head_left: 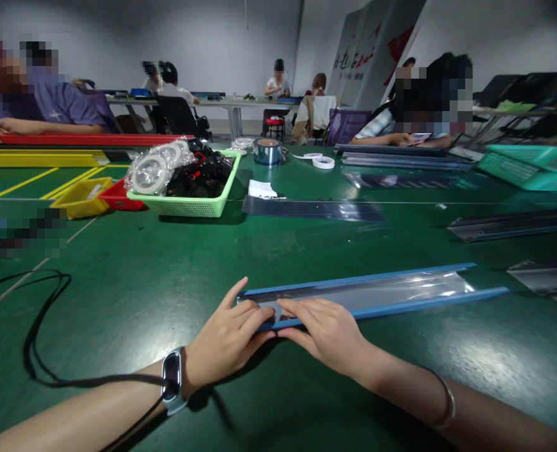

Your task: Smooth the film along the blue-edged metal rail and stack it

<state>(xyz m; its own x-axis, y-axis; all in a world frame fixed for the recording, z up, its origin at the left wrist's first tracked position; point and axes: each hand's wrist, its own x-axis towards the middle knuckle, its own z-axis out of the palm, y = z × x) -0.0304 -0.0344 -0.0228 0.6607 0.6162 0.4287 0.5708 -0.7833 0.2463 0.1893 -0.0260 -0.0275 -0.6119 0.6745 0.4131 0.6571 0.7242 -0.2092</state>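
A long channel-shaped strip with blue edges and a shiny clear middle (391,290) lies slanted on the green table before me. At its left end, my left hand (231,329) grips the near blue edge between thumb and fingers, its index finger raised toward the far edge. Close beside it, my right hand (323,329) pinches the same near edge, fingers inside the channel and thumb below. The two hands nearly touch. Both hands' fingertips partly cover the strip's end. A watch band (172,380) is on my left wrist, with a black cord across it.
A green basket (184,206) holds tape rolls and dark parts, beside yellow (78,199) and red trays. Clear sheets (313,209), tape rolls (324,162) and a teal basket (527,169) lie beyond. Black cord (36,333) loops at left. Other people sit around the tables.
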